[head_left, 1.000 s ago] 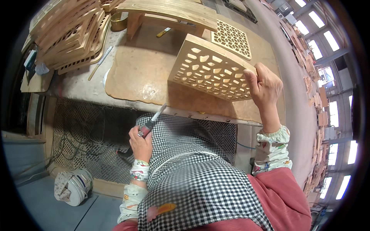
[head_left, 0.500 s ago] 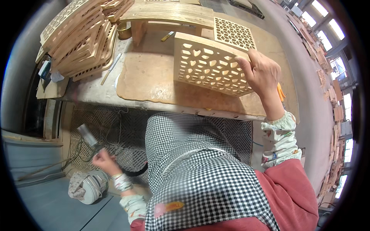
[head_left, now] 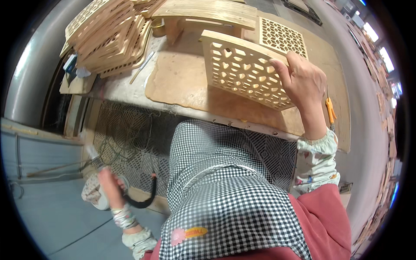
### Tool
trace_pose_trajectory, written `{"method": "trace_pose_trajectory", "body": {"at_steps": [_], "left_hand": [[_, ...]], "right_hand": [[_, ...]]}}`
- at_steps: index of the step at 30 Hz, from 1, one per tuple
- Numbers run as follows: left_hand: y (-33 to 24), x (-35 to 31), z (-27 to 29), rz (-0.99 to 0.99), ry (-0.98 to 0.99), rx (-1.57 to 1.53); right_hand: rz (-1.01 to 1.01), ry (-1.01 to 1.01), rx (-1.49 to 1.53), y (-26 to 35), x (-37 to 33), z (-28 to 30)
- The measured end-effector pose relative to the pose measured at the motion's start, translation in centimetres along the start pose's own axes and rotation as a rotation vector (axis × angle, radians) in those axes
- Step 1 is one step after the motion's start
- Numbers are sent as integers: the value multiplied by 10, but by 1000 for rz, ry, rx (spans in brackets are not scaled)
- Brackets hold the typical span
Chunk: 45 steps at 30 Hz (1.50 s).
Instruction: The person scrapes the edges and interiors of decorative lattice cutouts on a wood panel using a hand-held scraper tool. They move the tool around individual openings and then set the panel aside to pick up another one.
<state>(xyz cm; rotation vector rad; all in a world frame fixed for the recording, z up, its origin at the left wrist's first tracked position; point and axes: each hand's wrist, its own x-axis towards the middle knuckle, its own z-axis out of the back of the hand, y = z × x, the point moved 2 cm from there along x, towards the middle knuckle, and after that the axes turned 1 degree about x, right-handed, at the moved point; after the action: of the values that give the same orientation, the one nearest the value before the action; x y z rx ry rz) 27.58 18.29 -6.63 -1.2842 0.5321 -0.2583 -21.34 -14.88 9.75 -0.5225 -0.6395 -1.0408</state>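
**Openwork wooden panel, held at its right end; pale-tipped tool held apart, low at left**

Item one: a pale wooden rectangular panel with a pattern of cut-out openings (head_left: 245, 73), tilted up on its long lower edge upon a flat brown sheet (head_left: 173, 86), pierced face toward the person.

Right hand (head_left: 305, 78): pinching the panel's upper right corner, thumb on the near face, fingers over the top edge. From this grip the panel extends leftward, its long axis running across the worktable, its left end unsupported by any hand.

Left hand (head_left: 110, 184): blurred, beside the white bucket (head_left: 103, 201), below the table edge and well apart from the panel. Its fingers appear wrapped around a pale-tipped hand tool (head_left: 93, 154), tip directed up and left, away from the panel; how firmly cannot be told. A black curved hose-like piece (head_left: 145, 201) shows beside the hand. The right hand is much the nearer to the panel.

Surroundings: a flat openwork wooden panel (head_left: 284, 38) behind; a low pale wooden bench (head_left: 208, 11); stacked wooden panels (head_left: 106, 39), far left; an orange-handled tool (head_left: 330, 110), right of the right wrist.
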Motion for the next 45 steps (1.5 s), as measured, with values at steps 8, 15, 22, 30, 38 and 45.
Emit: {"method": "trace_pose_trajectory", "body": {"at_steps": [8, 15, 22, 30, 38, 45], "left_hand": [[-27, -97, -208, -149, 964, 382], [-78, -98, -263, 13, 1136, 266], [-90, -97, -277, 105, 1185, 245], [-92, -90, -278, 55, 1197, 237], [-103, -86, -302, 203, 1303, 200], [-112, -82, -316, 289, 1387, 147]], "right_hand": [[-11, 80, -43, 4, 4, 7], [-20, 82, -15, 3, 4, 5], [-26, 96, -17, 8, 3, 3], [-23, 134, -64, 3, 4, 3], [13, 154, -62, 7, 6, 7], [-1, 173, -5, 6, 8, 10]]}}
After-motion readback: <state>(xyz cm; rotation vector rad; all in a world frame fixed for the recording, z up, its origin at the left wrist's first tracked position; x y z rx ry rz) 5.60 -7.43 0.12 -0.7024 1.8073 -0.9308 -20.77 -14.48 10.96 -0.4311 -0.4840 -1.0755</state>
